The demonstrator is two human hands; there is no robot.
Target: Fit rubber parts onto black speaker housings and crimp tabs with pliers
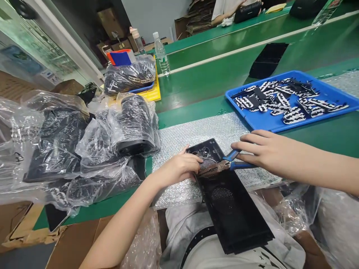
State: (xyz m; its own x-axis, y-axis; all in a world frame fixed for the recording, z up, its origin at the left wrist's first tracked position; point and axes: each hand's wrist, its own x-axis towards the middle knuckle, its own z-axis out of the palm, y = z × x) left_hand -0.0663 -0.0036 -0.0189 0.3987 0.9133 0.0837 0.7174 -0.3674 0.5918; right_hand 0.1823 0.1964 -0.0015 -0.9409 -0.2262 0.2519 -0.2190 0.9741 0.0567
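A long black panel [238, 209] with round perforated patches lies partly on the bubble wrap sheet [179, 134] and reaches over my lap. My left hand [181, 166] grips the panel's left edge near its far end, fingers bent over the top. In my right hand [255, 147] are blue-handled pliers [224, 164], the handles somewhat spread. Their jaws lie over the panel close to my left fingertips, pointing left. Whether the jaws pinch anything there I cannot tell. The far end of the panel shows round cutouts and small printed marks.
A blue tray [263, 125] of black-and-white parts stands at the right. To the left are plastic-wrapped black units [134, 123]. A water bottle [162, 56] stands farther back, and a dark panel [267, 59] lies behind the tray. Across the table a person's arm [224, 16] shows.
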